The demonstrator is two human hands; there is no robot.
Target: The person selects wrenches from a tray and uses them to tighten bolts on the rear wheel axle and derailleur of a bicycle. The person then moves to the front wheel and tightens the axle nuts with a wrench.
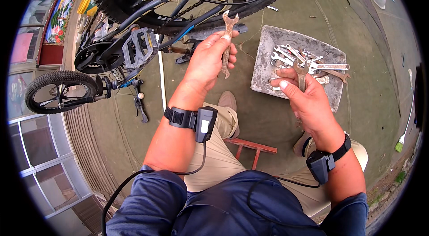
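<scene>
My left hand (pixel 208 59) is closed on a rusty open-end wrench (pixel 228 35), its jaws pointing up past the thumb. In front of that hand stands a bicycle with a black rear wheel (pixel 263 6). My right hand (pixel 308 106) grips a second rusty open-end wrench (pixel 300 73); its lower end is partly hidden by the fingers. Beyond the right hand sits a grey, worn metal tray (pixel 270 41). Inside it lie several wrenches, among them a shiny combination wrench (pixel 330 66) and a rusty one (pixel 342 75).
The bicycle's pedal (pixel 140 48) and front wheel (pixel 60 92) reach across the left. Between my feet is a red metal stool frame (pixel 254 147). Green cloth (pixel 366 97) covers the ground. A brush (pixel 404 133) lies far right; a small wrench (pixel 272 8) lies beneath the rear wheel.
</scene>
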